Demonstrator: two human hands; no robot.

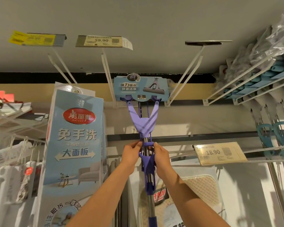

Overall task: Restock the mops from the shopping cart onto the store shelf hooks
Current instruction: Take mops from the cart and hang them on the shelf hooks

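2 bare forearms rise from the bottom edge and converge toward the middle of the view, reaching up and away from the camera. Between them runs the purple mop (147, 122), its long axis close to vertical: a dark blue grip at the bottom edge, then a steel pole, then the purple squeeze lever, and above the hands a lilac Y-shaped yoke that widens upward to the mop head. The head points up and sits crosswise at the top, wrapped in a light blue cardboard sleeve (140, 88) printed with Chinese text and a small "2".

The left hand (131, 151) is on the left side of the pole, its fingers curled in and pinching the purple crossbar just under the yoke. The right hand (161, 153) mirrors it on the right side, fingers bent onto the same crossbar and lever. Both hands hold the mop; neither is spread wide.

The mop head is up among the white wire hooks (107, 74) that jut from the shelf rail, below a price tag (102, 40) reading 59.90. Whether the sleeve hangs on a hook cannot be told. A tall blue flat-mop box (75, 136) hangs just to the left, teal mops (252, 79) crowd the hooks at right, and a tag (218, 153) reading 18.90 sits lower right.
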